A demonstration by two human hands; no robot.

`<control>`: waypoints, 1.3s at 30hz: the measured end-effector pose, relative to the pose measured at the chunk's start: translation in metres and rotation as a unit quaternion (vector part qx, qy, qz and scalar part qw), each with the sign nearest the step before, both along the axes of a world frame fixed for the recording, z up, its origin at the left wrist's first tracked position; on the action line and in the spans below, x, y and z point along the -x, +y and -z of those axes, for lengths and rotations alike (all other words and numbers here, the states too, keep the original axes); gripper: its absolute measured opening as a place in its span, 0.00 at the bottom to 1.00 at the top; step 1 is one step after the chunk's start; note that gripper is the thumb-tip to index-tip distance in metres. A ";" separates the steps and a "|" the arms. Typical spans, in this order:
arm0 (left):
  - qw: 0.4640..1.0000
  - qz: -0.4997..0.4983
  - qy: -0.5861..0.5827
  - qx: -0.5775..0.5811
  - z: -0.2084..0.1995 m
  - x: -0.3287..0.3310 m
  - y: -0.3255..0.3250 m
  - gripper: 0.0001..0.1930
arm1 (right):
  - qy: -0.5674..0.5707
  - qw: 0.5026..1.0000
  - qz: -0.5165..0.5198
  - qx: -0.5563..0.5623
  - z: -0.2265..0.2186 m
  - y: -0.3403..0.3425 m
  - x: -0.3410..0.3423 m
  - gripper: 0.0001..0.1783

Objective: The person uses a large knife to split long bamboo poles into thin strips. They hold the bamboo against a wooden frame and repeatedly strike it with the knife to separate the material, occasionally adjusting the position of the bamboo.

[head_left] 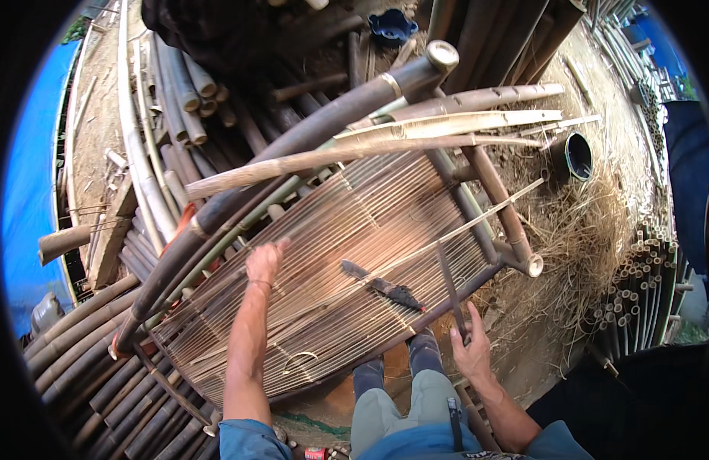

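A long bamboo bench with a seat of thin slats (324, 222) lies across in front of me. Over the left part of the seat is my left hand (266, 262), its fingers curled in; whatever they hold, if anything, is too blurred to make out. My right hand (471, 349), by the near edge of the bench, grips the lower end of a long, narrow dark blade (448, 280), which points up and away over the slats. A knife with a dark wrapped handle (400, 296) rests on the seat between my hands. Pale thin bamboo strips (477, 221) lie slantwise across the seat.
Thick bamboo poles form the bench's back rail (324, 115). Stacked bamboo (182, 100) fills the far left, and more poles (101, 337) lie near left. At right are a dark bucket (577, 156), a heap of shavings (569, 230) and bundled tubes (638, 268).
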State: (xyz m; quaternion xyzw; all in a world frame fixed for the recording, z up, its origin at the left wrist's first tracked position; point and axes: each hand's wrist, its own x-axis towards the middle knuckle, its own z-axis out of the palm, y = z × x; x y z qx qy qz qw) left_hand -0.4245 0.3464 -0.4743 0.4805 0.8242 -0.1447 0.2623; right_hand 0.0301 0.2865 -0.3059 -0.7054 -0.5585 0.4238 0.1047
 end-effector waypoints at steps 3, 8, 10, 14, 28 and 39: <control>0.999 -0.008 0.004 -0.030 0.066 0.030 0.010 0.35 | -0.007 0.986 -0.146 -0.077 0.043 0.056 0.020 0.29; 0.987 0.075 0.121 -0.073 0.088 0.049 0.042 0.35 | -0.112 0.955 -0.217 -0.170 0.148 0.171 0.071 0.27; 0.986 0.083 0.118 -0.078 0.097 0.058 0.047 0.37 | -0.164 0.939 -0.225 -0.202 0.187 0.215 0.090 0.27; 0.990 0.065 0.101 -0.078 0.091 0.046 0.063 0.38 | -0.179 0.933 -0.216 -0.226 0.265 0.265 0.091 0.29; 0.994 0.055 0.084 -0.034 0.069 0.046 0.061 0.38 | -0.079 0.964 -0.165 -0.194 0.304 0.245 0.092 0.30; 0.996 0.051 0.068 -0.011 0.075 0.049 0.063 0.38 | -0.105 0.968 -0.181 -0.140 0.301 0.261 0.089 0.30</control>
